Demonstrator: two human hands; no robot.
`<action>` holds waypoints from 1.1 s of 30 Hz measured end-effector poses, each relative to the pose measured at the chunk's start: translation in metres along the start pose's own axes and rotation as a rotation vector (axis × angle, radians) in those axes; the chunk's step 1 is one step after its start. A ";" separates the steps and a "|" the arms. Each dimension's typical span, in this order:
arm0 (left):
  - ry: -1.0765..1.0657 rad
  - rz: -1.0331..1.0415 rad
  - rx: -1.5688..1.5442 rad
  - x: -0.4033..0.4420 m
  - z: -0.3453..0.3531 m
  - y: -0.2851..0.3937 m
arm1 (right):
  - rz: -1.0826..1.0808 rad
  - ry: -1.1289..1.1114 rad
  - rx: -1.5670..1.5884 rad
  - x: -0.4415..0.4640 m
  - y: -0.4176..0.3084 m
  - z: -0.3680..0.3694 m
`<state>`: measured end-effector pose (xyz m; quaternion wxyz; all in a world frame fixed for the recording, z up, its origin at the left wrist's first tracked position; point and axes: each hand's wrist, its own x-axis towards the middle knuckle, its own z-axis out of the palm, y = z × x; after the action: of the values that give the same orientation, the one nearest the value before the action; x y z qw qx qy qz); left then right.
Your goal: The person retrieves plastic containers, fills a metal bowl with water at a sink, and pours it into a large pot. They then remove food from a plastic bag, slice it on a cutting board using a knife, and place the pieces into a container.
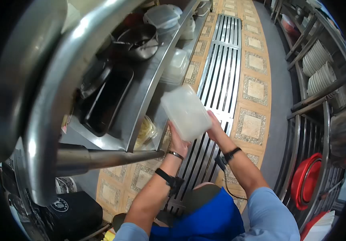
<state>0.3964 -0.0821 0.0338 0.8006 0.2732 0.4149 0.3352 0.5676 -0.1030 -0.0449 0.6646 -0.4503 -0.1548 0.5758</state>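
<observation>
Translucent plastic container (187,112), its sides clamped by the fingers of left hand (178,138) and right hand (214,126) above the floor grating (224,64), could slip if either grip loosens, or clip the steel shelf (141,88).

Container (189,114) seen as milky translucent white | floor tiles (251,123) patterned with cream squares, framed in pebbled grey on tan | grate (221,76) striped silver and dark | sleeves (271,215) coloured light blue | garment (219,211) dyed bright blue | basin (298,180) coloured red | shelf tray (110,100), poorly lit, apparently finished in black
</observation>
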 end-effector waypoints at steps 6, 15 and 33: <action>-0.261 -0.103 -0.184 -0.072 0.077 -0.003 | 0.236 -0.094 0.372 -0.151 -0.105 -0.045; -0.198 -0.550 0.274 -0.250 0.268 0.138 | 0.299 0.150 0.387 -0.359 -0.355 0.054; -0.322 -0.051 0.009 -0.187 0.464 0.451 | 0.173 -0.224 0.268 -0.198 -0.693 0.218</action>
<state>0.5695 -0.0162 0.6812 0.8639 0.3162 0.2894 0.2646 0.7860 -0.1429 0.6750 0.6452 -0.3025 -0.1105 0.6929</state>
